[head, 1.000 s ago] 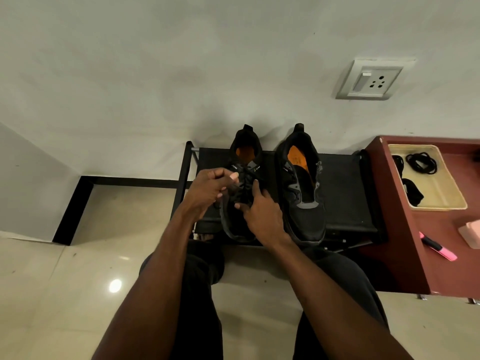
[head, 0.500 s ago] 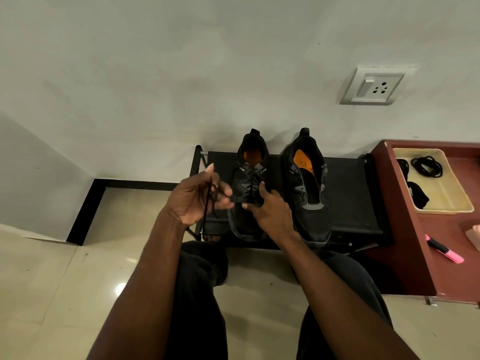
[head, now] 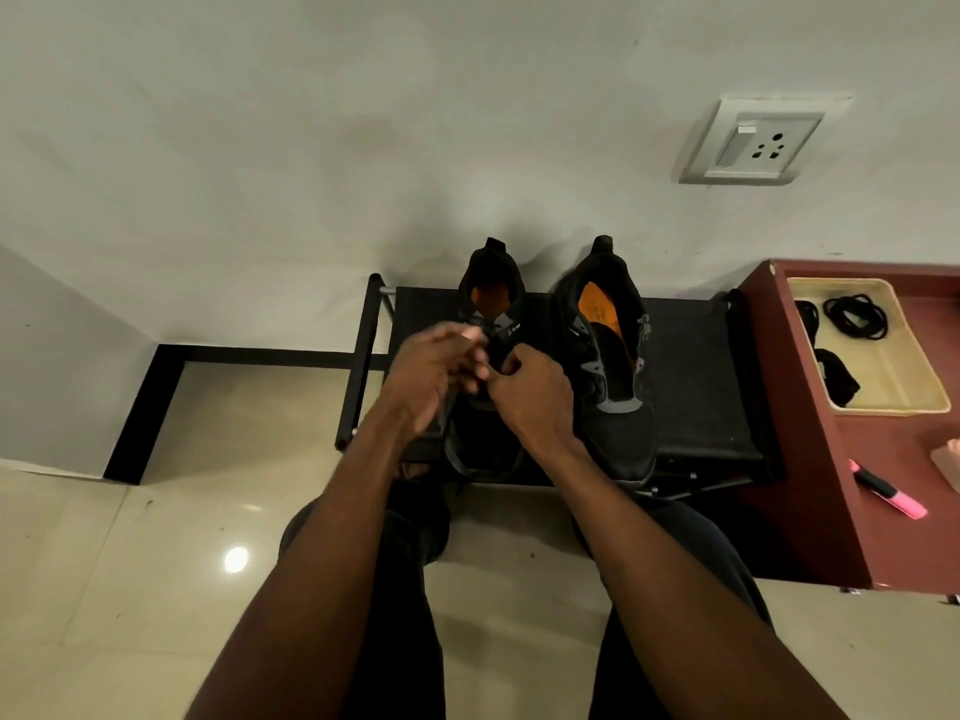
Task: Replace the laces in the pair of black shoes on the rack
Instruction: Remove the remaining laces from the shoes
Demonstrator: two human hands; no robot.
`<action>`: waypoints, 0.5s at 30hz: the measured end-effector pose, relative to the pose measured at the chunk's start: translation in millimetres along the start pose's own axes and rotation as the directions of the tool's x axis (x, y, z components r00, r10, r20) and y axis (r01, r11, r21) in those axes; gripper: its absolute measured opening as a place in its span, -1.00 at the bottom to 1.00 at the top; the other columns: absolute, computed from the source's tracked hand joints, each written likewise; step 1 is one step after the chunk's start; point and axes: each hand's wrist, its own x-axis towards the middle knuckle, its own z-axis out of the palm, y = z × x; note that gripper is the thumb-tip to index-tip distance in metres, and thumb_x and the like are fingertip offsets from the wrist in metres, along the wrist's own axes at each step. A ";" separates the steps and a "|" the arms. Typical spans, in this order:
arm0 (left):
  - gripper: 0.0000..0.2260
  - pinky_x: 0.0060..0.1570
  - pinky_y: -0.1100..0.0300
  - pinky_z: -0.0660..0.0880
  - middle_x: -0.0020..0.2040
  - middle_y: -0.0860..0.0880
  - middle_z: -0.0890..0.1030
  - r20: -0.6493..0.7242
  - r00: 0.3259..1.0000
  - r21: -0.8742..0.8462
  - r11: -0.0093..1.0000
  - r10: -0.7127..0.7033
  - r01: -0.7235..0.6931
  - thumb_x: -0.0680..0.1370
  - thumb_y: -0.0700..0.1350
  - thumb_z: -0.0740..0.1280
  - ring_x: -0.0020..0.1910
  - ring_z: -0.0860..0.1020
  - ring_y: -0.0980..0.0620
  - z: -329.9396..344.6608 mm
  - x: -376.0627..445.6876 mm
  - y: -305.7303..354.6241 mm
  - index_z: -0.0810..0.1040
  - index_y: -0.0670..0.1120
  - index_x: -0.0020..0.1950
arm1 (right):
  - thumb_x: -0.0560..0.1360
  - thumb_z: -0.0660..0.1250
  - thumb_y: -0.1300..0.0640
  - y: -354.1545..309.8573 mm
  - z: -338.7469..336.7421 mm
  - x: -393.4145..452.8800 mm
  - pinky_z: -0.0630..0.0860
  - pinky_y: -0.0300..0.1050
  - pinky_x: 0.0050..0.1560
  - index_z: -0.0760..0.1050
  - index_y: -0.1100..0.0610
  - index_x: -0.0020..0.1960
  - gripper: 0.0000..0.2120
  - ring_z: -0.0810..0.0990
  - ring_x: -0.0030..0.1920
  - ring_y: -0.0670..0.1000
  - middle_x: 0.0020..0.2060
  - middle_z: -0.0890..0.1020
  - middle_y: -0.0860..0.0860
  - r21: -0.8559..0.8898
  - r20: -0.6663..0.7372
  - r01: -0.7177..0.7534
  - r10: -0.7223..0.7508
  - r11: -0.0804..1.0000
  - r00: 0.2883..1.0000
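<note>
Two black shoes with orange insoles stand side by side on a low black rack (head: pixel 691 366) against the wall. Both my hands are over the left shoe (head: pixel 491 298). My left hand (head: pixel 434 374) is blurred, with its fingers curled around the shoe's black lace at the tongue. My right hand (head: pixel 532 394) pinches at the same spot over the eyelets. A loop of that lace (head: pixel 467 467) hangs off the shoe's toe. The right shoe (head: pixel 613 366) stands untouched, with no lace visible in it.
A dark red table (head: pixel 883 459) at the right holds a cream tray (head: pixel 883 366) containing coiled black laces (head: pixel 854 317) and a pink highlighter (head: pixel 891 493). A wall socket (head: pixel 758 142) is above. Shiny floor tiles lie to the left; my knees are below the rack.
My left hand, which had pulled lace out to the left, has come back to the shoe's tongue beside my right hand. The camera has shifted slightly.
</note>
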 end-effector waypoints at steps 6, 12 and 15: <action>-0.89 -0.09 0.28 0.46 0.02 0.00 0.61 -0.476 0.850 0.432 0.902 0.226 0.002 0.62 -0.16 0.31 -0.01 0.57 0.11 -1.7 17.8 -16.7 0.60 0.01 0.10 | 0.48 0.36 -0.28 -13.6 9.6 5.9 0.43 -0.04 -0.32 0.42 0.11 -0.19 -0.56 0.46 -0.34 0.01 -0.30 0.51 0.01 -0.004 -0.132 -0.048 0.047 0.999 0.990; -0.68 0.19 0.26 0.51 0.19 0.01 0.59 -0.277 0.901 0.678 0.732 0.335 -0.063 0.61 -0.18 0.34 0.14 0.53 0.16 -6.6 33.4 -18.3 0.51 -0.08 0.38 | 0.45 0.35 0.10 -16.7 -6.5 10.2 0.47 0.05 -0.32 0.45 0.25 -0.23 -0.78 0.48 -0.37 0.06 -0.34 0.55 0.14 0.089 -0.069 -0.079 0.085 0.993 0.994; -0.85 0.12 0.00 0.58 0.00 0.01 0.61 -0.236 0.878 0.797 0.600 0.417 -0.071 0.59 -0.20 0.36 -0.02 0.56 0.10 -8.5 40.8 -23.8 0.63 -0.10 0.14 | 0.53 0.30 0.16 -12.8 -25.1 16.4 0.52 0.01 -0.27 0.46 0.21 -0.21 -0.83 0.59 -0.34 0.03 -0.36 0.60 0.04 0.479 0.009 -0.220 0.245 0.850 0.969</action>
